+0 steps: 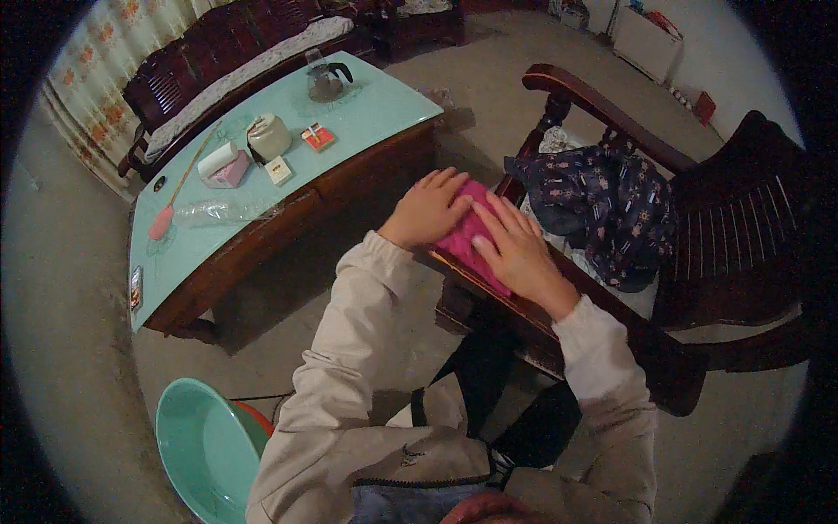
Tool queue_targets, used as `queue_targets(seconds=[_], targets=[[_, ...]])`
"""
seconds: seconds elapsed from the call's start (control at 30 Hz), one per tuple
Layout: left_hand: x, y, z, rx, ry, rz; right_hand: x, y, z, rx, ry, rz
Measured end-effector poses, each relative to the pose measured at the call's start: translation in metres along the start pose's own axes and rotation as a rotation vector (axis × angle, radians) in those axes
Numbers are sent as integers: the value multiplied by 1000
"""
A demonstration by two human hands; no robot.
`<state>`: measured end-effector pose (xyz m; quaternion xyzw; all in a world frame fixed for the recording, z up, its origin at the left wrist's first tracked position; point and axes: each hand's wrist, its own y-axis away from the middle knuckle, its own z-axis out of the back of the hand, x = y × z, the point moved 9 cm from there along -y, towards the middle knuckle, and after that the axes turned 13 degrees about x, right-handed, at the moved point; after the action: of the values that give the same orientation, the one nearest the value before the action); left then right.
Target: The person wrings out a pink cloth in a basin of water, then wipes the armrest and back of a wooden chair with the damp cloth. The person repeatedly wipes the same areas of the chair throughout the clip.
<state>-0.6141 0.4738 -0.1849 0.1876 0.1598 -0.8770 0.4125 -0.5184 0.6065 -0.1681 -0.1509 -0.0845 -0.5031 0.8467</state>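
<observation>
A bright pink cloth (466,239) lies folded on the dark wooden armrest (524,318) of a chair in front of me. On the cloth's left side rests my left hand (429,208), its fingers pointing away from me. My right hand (520,252) presses flat on the cloth's right side, its fingers spread a little. The two thumbs are close together over the pink fabric. Beyond my right hand, a dark patterned garment (609,209) is heaped on the chair seat.
At the left stands a long table with a pale green top (380,98), bearing a glass jug (324,82), a tissue pack (226,170), small boxes and plastic wrap. A green basin (209,452) is at the lower left. A wooden bench (190,65) stands behind the table.
</observation>
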Motion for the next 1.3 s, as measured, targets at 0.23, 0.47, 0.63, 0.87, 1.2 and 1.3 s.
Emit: queue_targets(seconds=[0.23,0.47,0.63,0.87,1.2,1.3], targets=[[77,40,-16,32,806,105,46,-57,-30,-98,143,136],[6,113,2,-432,168,142,72,14,-18,-44,89,212],[-93,104,-10,-387,-336,-19,42,77,-2,6,86,89],[-118,47,-22,-159,-372,-124,0,101,12,53,20,-50],[46,3,-3,85,340,80,10,-32,-14,6,-16,-25],[67,34,-6,78,609,177,35,-49,-25,-59,108,72]])
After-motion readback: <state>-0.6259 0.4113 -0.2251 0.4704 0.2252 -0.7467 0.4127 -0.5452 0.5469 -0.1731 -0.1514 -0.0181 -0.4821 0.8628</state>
